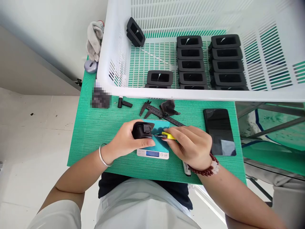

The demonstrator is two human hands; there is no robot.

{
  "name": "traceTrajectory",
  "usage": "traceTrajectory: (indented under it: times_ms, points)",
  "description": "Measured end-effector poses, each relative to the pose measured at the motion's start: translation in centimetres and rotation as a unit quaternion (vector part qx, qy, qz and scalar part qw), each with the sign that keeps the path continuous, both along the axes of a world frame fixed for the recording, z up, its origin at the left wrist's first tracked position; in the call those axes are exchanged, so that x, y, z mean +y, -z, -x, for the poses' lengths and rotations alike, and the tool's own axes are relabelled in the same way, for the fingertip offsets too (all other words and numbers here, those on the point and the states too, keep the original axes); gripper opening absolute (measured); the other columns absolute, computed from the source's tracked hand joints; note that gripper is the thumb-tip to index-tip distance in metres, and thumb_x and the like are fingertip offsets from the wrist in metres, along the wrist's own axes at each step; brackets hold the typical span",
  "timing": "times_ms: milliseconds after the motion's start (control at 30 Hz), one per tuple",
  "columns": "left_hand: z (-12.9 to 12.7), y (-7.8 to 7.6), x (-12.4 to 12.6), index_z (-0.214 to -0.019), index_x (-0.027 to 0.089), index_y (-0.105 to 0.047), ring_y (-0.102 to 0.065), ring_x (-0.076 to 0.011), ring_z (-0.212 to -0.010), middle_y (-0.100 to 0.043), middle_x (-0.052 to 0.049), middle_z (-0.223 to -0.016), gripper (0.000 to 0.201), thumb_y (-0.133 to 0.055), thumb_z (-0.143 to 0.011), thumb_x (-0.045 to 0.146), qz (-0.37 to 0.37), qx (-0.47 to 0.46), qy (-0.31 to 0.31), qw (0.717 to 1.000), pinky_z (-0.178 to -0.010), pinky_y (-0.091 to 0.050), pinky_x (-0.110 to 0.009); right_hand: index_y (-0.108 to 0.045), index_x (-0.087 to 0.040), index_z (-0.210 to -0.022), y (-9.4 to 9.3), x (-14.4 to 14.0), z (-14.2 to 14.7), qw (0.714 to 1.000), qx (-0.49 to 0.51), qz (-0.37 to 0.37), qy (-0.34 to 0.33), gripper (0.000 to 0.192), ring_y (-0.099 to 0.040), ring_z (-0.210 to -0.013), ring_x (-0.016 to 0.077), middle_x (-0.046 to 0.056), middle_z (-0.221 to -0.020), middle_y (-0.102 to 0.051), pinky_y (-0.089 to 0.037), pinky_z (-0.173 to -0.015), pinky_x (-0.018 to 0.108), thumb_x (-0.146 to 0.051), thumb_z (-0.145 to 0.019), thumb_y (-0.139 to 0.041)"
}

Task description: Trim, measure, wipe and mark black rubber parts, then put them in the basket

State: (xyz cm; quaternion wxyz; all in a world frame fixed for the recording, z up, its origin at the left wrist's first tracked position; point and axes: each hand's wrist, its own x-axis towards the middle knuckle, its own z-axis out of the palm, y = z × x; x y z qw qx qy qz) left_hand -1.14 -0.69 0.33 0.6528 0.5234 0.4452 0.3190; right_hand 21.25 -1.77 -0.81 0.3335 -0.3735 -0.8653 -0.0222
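Observation:
My left hand [126,138] is closed round a black plastic housing [142,130], with the thumb along its lower edge. My right hand [192,144] pinches a yellow-handled tool [168,135]; its thin metal tip points left and meets the housing's right edge. Whether the tip is a blade or a scraper I cannot make out. Both hands are above a small digital scale [152,154] with a teal platform, whose display reading is too small to tell. Just beyond the scale lie a black vernier caliper [156,111] and a dark scrap of cloth [169,107].
A white slatted basket [166,94] stands at the back, holding stacked black housings [192,65] and one tilted housing [135,32]. A phone [220,132] lies right, a marker [186,169] near the front edge. A glove [94,39] and a lilac case [91,66] sit left of the basket.

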Motion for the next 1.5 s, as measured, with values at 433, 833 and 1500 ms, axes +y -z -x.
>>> traceTrajectory:
  times_ms: [433, 833, 1500]
  points:
    - [0.0, 0.0, 0.0, -0.082, 0.016, -0.067, -0.043, -0.0092, -0.061, -0.05, 0.004, -0.066, 0.044, -0.089, -0.057, 0.045, -0.009, 0.002, -0.003, 1.0, -0.059, -0.04, -0.021, -0.059, -0.015, -0.099, 0.0, 0.0, -0.3, 1.0, -0.015, -0.011, -0.019, 0.012, -0.065, -0.062, 0.014, 0.004, -0.075, -0.073, -0.046, -0.055, 0.028, -0.026, -0.094, -0.058]
    - [-0.1, 0.0, 0.0, -0.078, 0.016, -0.063, -0.041, -0.0081, -0.057, -0.048, 0.005, -0.063, 0.042, -0.089, -0.058, 0.041, 0.016, -0.011, -0.012, 1.0, -0.053, -0.038, -0.02, -0.06, -0.017, -0.099, -0.2, 0.0, -0.2, 1.0, -0.017, -0.015, -0.005, 0.009, -0.065, -0.06, 0.0144, 0.004, -0.074, -0.073, -0.044, -0.054, 0.028, -0.024, -0.092, -0.06]
    - [0.0, 0.1, -0.1, -0.075, 0.017, -0.06, -0.039, -0.0083, -0.057, -0.044, 0.005, -0.064, 0.036, -0.085, -0.065, 0.041, -0.033, 0.037, -0.041, 0.998, -0.051, -0.035, -0.021, -0.058, -0.022, -0.086, -1.2, 0.2, -0.9, 0.979, 0.107, 0.167, 0.037, 0.011, -0.055, -0.048, 0.0109, -0.002, -0.062, -0.064, -0.041, -0.047, 0.024, -0.029, -0.093, -0.055]
